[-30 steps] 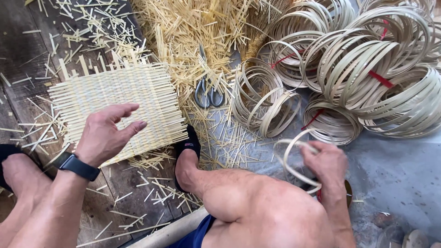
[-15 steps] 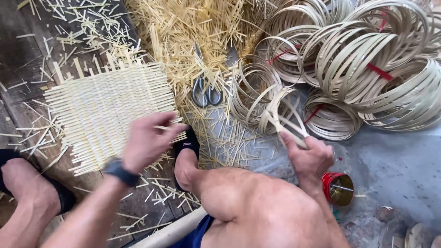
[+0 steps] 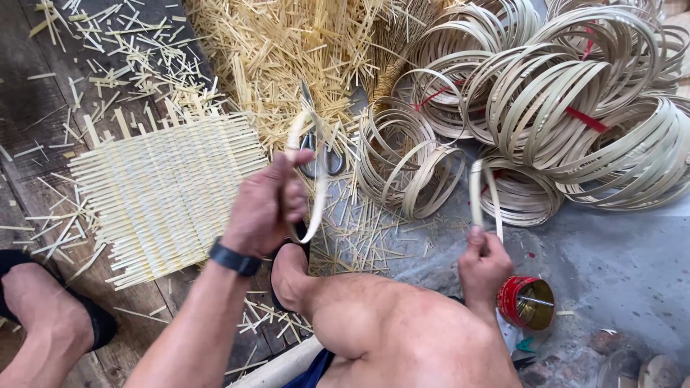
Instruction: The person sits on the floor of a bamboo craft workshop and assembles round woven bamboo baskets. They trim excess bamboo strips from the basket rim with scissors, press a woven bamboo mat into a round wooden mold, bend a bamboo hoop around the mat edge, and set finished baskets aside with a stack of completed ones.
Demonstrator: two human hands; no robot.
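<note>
The woven mat lies on the floor at nine o'clock, with the heap of cut splints behind it at twelve. The scissors rest at the heap's near edge, between the mat and the coiled hoops stacked from one to three o'clock. The tin can stands at four o'clock, just beside the right hand.

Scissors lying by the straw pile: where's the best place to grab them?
Take the scissors by the two dark handle loops, coming from the near side, toward the person's foot. The loops point that way and lie on bare ground, while the blades run up into the loose straw pile. The left hand and its bamboo ring partly cover them now.
</note>
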